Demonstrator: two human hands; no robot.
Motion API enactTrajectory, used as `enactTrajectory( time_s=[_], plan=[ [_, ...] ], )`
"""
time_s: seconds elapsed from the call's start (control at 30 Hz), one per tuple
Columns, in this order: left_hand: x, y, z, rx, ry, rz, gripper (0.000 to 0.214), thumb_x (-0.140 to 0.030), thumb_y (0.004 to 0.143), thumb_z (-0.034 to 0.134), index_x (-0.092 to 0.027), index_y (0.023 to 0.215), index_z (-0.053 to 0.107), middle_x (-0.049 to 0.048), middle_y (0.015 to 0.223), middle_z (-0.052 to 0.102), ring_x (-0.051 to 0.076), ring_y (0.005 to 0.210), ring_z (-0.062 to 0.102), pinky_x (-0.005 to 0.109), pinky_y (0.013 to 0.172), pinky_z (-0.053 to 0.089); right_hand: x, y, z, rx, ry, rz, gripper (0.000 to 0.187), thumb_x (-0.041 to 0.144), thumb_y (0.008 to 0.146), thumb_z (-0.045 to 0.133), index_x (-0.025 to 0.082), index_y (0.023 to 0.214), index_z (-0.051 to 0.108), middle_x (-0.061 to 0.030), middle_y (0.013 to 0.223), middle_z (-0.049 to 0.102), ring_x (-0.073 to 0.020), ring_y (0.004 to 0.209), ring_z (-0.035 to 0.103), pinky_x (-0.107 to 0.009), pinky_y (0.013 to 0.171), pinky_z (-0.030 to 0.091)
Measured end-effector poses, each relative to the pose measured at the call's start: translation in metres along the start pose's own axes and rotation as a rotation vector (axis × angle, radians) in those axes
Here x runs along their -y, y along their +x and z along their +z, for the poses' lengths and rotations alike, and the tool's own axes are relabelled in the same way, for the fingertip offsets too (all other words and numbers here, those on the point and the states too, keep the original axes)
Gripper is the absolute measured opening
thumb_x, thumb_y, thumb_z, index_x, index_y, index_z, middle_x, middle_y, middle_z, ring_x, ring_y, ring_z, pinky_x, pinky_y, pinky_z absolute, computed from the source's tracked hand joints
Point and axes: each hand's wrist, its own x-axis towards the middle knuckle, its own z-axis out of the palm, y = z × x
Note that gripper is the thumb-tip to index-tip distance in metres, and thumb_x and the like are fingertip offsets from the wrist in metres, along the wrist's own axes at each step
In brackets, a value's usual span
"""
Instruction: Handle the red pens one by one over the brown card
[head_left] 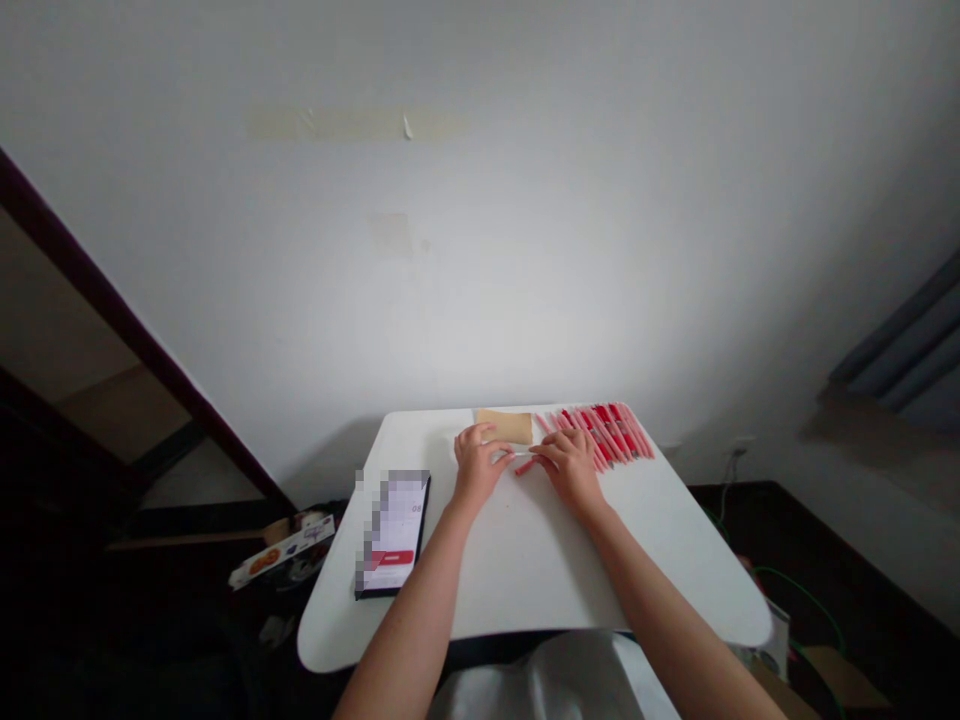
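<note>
A thin, pale, stick-like piece [523, 454] spans the gap between my two hands above the white table [540, 560]. My left hand [478, 460] pinches its left end, fingers closed. At the other end, my right hand [570, 462] has thumb and fingers closed on it. A short red piece [523, 467] lies on the table just below, partly hidden by my right hand. Beyond that hand, several red and pink pens [611, 435] lie side by side in a slanted row. Behind my left hand is a tan, flat cardboard-like piece [510, 427].
A phone [394, 535] with a lit, partly blurred screen lies on the left of the table. The table's far edge is against a pale wall [480, 300]. Boxes [289, 550] and clutter are on the dark floor at the left, and a green cable [806, 590] is at the right.
</note>
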Motion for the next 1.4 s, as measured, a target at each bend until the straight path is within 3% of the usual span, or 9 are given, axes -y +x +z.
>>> enactTrajectory(
  time_s=[0.27, 0.4, 0.57, 0.97, 1.4],
  plan=[
    [0.003, -0.005, -0.011, -0.058, 0.187, -0.128, 0.018, -0.028, 0.072, 0.074, -0.030, 0.089, 0.073, 0.0045, 0.127, 0.055, 0.028, 0.124, 0.039, 0.056, 0.110, 0.026, -0.007, -0.002, 0.005, -0.068, -0.037, 0.073, 0.018, 0.032, 0.088, 0.059, 0.033, 0.098, 0.075, -0.0052, 0.093, 0.063, -0.0248, 0.100, 0.045, -0.044, 0.093, 0.032],
    [0.006, -0.008, -0.009, -0.067, 0.291, -0.134, 0.013, -0.027, 0.073, 0.071, -0.029, 0.086, 0.073, 0.0055, 0.128, 0.054, 0.030, 0.126, 0.037, 0.066, 0.110, 0.018, -0.009, -0.002, 0.004, -0.078, -0.058, 0.097, 0.020, 0.032, 0.090, 0.057, 0.032, 0.099, 0.074, -0.0055, 0.092, 0.062, -0.0246, 0.097, 0.045, -0.045, 0.092, 0.032],
    [0.008, -0.009, -0.010, -0.076, 0.336, -0.152, 0.009, -0.027, 0.075, 0.068, -0.028, 0.083, 0.073, 0.0064, 0.127, 0.055, 0.032, 0.125, 0.038, 0.071, 0.107, 0.019, -0.008, -0.002, 0.002, -0.072, -0.066, 0.109, 0.020, 0.031, 0.090, 0.056, 0.032, 0.098, 0.074, -0.0055, 0.092, 0.063, -0.0242, 0.096, 0.044, -0.043, 0.092, 0.031],
    [0.009, -0.007, -0.011, -0.057, 0.351, -0.210, 0.008, -0.030, 0.077, 0.067, -0.027, 0.079, 0.074, 0.0057, 0.128, 0.057, 0.030, 0.124, 0.039, 0.068, 0.108, 0.021, -0.007, -0.002, 0.000, -0.041, -0.078, 0.126, 0.020, 0.032, 0.090, 0.058, 0.031, 0.101, 0.074, -0.0048, 0.093, 0.062, -0.0224, 0.095, 0.043, -0.040, 0.089, 0.029],
    [0.001, -0.004, -0.008, -0.046, 0.188, -0.192, 0.007, -0.025, 0.080, 0.066, -0.026, 0.083, 0.072, 0.0040, 0.128, 0.058, 0.028, 0.125, 0.040, 0.065, 0.109, 0.025, -0.006, -0.002, 0.002, -0.014, -0.068, 0.098, 0.021, 0.029, 0.089, 0.059, 0.035, 0.104, 0.073, -0.0037, 0.091, 0.063, -0.0228, 0.099, 0.044, -0.041, 0.093, 0.026]
  ],
)
